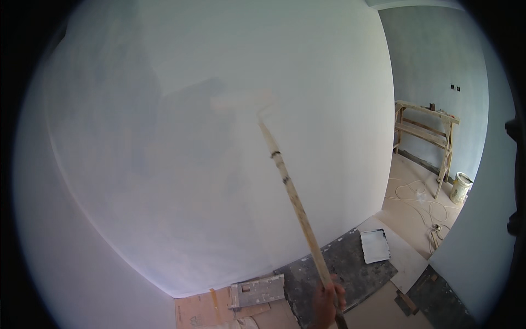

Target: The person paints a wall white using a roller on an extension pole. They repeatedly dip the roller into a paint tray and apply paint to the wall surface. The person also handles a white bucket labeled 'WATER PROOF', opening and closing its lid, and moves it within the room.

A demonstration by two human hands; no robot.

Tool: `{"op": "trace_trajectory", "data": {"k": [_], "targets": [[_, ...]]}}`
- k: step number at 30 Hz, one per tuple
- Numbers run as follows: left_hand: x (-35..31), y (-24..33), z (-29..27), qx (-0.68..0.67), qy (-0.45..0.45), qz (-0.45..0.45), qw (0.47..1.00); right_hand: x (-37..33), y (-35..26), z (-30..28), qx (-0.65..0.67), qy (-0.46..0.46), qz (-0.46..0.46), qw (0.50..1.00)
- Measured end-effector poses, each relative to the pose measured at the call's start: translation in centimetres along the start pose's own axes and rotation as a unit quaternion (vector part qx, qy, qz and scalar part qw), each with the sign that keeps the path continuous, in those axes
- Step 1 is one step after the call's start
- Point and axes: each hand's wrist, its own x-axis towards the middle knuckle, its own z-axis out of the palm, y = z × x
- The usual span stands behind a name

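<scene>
My left hand (326, 302) is wrapped round the long wooden pole of a paint roller (298, 208) near the lower edge, fingers closed, with fingertips showing on the pole's right side. The pole slants up and to the left, and dark bands circle its upper part. At its top, the pale roller head (241, 101) is blurred by motion against the large wall (307, 71). Brighter white and greyer, darker areas show on the wall around the roller. The pole's lower end runs out of the picture. My right hand is out of view.
On the floor, a dark sheet (342, 268) bears a square tray of white paint (375, 246). A spattered grey board (257, 291) lies by the wall's foot. Through the opening on the right stand a wooden trestle (422, 133) and a white bucket (461, 189), with loose cable (408, 191) nearby.
</scene>
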Motion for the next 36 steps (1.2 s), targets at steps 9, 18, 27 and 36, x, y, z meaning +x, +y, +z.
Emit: {"op": "trace_trajectory", "data": {"k": [9,18,27,36], "targets": [[1.7,16.7,-1.4,0.100,-0.020,0.087,0.991,-6.2,4.1,10.4,0.055,0.213,-0.057,0.974],[5.4,22.4,-2.4,0.073,-0.033,0.105,0.991,-9.5,-7.3,6.3,0.036,0.204,-0.137,0.969],[10.2,26.7,-6.1,0.069,-0.021,0.052,0.996,-18.5,-11.2,8.3,0.020,0.104,-0.012,0.994],[8.6,12.6,-16.8,0.096,0.082,-0.097,0.987,-22.1,-1.2,15.4,-0.003,0.093,0.069,0.993]]}}
